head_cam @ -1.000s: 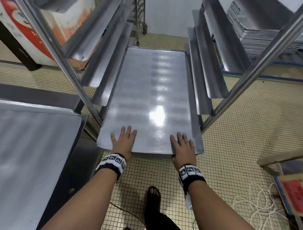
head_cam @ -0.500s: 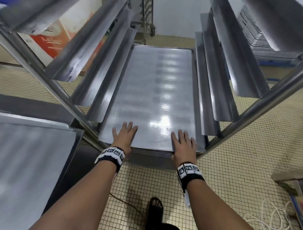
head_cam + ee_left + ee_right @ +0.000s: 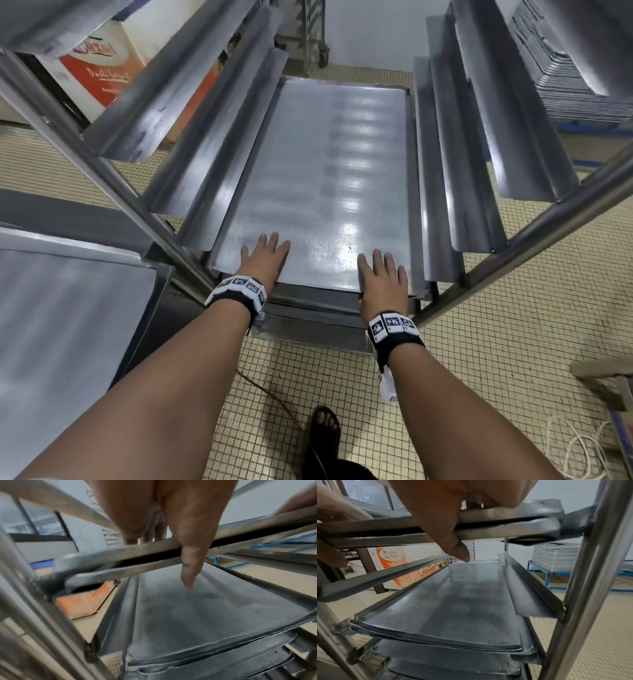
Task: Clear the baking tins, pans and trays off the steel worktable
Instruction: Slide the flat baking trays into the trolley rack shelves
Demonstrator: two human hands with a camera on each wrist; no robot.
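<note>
A flat steel baking tray [image 3: 325, 178] lies on the runners of a wheeled rack, almost fully in. My left hand [image 3: 265, 255] rests on its near left edge and my right hand [image 3: 382, 274] on its near right edge, fingers straight and flat on top. In the left wrist view the thumb [image 3: 190, 566] hangs straight below the tray's rim [image 3: 120, 555]. The right thumb [image 3: 453, 545] also sits under the rim [image 3: 505, 524]. Whether either thumb presses the underside I cannot tell. Several more trays [image 3: 308, 329] sit on lower runners [image 3: 453, 601].
Slanted rack posts [image 3: 102, 171] and empty runners [image 3: 479, 154] flank the tray. Another large tray [image 3: 61, 325] lies on the steel worktable at my left. A tall stack of trays [image 3: 582, 85] stands at the far right. My sandalled foot [image 3: 323, 431] and a white rope [image 3: 575, 452] are on the tiled floor.
The tray has slid further into the rack, and both hands have gone forward with it. Its near edge now lies between the front posts.
</note>
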